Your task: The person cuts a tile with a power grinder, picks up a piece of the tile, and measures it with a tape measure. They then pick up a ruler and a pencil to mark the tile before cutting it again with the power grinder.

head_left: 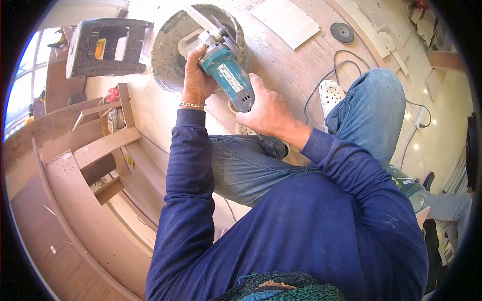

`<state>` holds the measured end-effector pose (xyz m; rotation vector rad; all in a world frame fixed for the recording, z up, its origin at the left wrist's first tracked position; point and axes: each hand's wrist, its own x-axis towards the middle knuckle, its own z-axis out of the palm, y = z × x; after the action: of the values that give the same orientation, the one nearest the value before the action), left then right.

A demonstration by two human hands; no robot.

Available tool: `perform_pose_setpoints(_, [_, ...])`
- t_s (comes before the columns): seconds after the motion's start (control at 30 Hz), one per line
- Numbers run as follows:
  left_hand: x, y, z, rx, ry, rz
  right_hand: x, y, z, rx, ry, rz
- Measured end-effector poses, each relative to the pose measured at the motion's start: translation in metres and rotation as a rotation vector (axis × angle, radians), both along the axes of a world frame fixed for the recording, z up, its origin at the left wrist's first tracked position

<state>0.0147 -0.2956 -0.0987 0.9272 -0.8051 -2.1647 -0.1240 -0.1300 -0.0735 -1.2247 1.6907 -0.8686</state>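
Note:
A teal angle grinder point(228, 75) is in both of my hands, tilted over a grey, dust-covered bucket point(163, 60). My left hand point(197, 80) is closed around its front end near the metal gear head, thumb on top. Around the rear end of the body my right hand point(268, 108) is wrapped, its lower fingers hidden. The cutting disc point(223, 30) and a pale flat strip point(200, 17) show at the far end, above the bucket's opening.
Left of the bucket lies a dark plastic stool point(108, 47). A pale tile point(286, 22) and a black round disc point(342, 32) lie on the floor ahead. A black cable point(321, 80) loops near my shoe point(331, 98). Wooden framing point(75, 185) fills the left; another person's leg point(449, 210) shows at right.

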Motion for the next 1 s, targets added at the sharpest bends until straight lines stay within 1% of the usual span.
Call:
perform_pose_setpoints(0.57, [-0.002, 0.004, 0.004, -0.017, -0.018, 0.005, -0.002, 0.002, 0.002, 0.043, -0.004, 0.019])
perform_pose_setpoints(0.7, [-0.002, 0.005, 0.003, -0.022, -0.055, 0.020, -0.001, 0.005, -0.006, 0.042, -0.004, 0.018])
perform_pose_setpoints(0.77, [-0.002, 0.005, 0.003, -0.010, -0.055, 0.022, 0.000, 0.008, -0.010, -0.002, 0.006, -0.003])
perform_pose_setpoints(0.87, [-0.002, 0.004, 0.002, 0.018, -0.033, 0.044, -0.001, 0.007, -0.007, 0.008, -0.011, -0.009])
perform_pose_setpoints(0.93, [-0.001, 0.004, 0.003, 0.017, 0.011, 0.018, -0.001, 0.006, -0.007, -0.005, -0.012, -0.018])
perform_pose_setpoints(1.0, [-0.001, 0.004, 0.004, -0.002, -0.015, 0.025, -0.001, 0.005, -0.008, -0.021, -0.016, -0.026])
